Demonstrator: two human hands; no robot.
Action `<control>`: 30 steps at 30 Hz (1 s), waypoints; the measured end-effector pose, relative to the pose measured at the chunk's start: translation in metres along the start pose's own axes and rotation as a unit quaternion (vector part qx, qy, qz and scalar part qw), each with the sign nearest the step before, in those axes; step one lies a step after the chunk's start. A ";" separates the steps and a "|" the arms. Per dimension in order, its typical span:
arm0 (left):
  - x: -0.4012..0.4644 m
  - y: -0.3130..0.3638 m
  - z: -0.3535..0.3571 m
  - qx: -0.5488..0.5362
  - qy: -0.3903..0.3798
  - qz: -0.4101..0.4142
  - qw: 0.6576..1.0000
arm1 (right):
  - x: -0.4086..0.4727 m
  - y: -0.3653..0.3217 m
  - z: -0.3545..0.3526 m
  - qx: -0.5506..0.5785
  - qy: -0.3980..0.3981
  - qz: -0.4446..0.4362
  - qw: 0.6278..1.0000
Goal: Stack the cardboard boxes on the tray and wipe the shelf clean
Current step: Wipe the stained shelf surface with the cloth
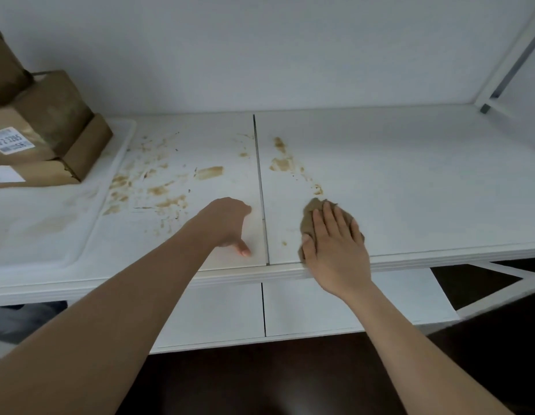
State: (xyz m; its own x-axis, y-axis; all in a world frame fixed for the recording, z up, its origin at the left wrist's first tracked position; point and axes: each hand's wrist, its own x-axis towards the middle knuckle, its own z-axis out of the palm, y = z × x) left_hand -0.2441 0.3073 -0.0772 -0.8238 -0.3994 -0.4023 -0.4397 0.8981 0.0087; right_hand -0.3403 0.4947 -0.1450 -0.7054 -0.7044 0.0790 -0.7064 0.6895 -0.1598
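Two white panels make up the shelf, joined by a dark seam running from the back wall to the front edge. Brown smears are spread over the left panel, and a thinner trail of them is seen on the right panel just beyond the seam. A plain white wall closes the back, and a white frame post slants up at the far right. A lower shelf of the same white panels is seen below the front edge, with dark floor under it.

A printed label is stuck on one box; the characters "2 3205" can be made out, and the rest is too blurred to read. Part of a second white label shows at the left edge, unreadable.

The white tray lies on the left end of the shelf, and the cardboard boxes are stacked on its far part, some tilted against each other.

The right hand is laid flat, fingers straight, on a brown cloth pressed to the right panel near the front edge; its grip is wide. The left hand rests on the left panel beside the seam, thumb on the surface, holding nothing; its fingers are hidden behind the knuckles.
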 end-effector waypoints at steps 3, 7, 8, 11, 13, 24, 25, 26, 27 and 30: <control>0.004 0.002 0.000 0.008 -0.003 -0.007 1.000 | -0.007 -0.028 0.007 0.011 0.000 -0.074 0.997; 0.003 0.002 0.001 0.003 -0.004 -0.008 1.000 | -0.013 -0.007 0.004 -0.007 -0.015 -0.160 0.987; 0.001 0.001 0.002 -0.005 -0.003 -0.006 1.000 | -0.012 0.001 0.002 -0.010 -0.018 -0.154 0.988; -0.003 -0.002 0.004 -0.023 0.005 0.000 1.000 | -0.003 0.010 0.000 -0.007 -0.012 -0.079 0.997; -0.004 -0.002 0.004 -0.021 0.005 -0.001 1.000 | 0.005 -0.001 0.002 0.002 -0.014 -0.046 0.999; 0.008 0.004 0.002 -0.009 0.004 -0.032 0.999 | -0.002 -0.013 0.000 0.010 -0.072 -0.218 0.973; 0.006 0.003 0.001 -0.018 0.004 -0.033 0.999 | 0.003 -0.009 0.000 0.008 -0.071 -0.203 0.977; 0.004 0.002 0.001 -0.026 0.006 -0.033 0.999 | 0.010 -0.007 0.000 0.011 -0.066 -0.181 0.981; 0.002 0.002 0.001 -0.033 0.008 -0.031 0.999 | 0.019 -0.009 0.001 0.014 -0.062 -0.156 0.986; -0.001 0.001 0.000 -0.038 0.015 -0.028 0.999 | 0.043 -0.028 0.005 0.024 -0.069 -0.099 0.992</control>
State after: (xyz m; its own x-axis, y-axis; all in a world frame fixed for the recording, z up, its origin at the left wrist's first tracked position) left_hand -0.2438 0.3086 -0.0771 -0.8069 -0.4544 -0.3773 -0.5098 0.8585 0.0564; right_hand -0.3508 0.4438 -0.1421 -0.5356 -0.8442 -0.0210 -0.8248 0.5283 -0.2017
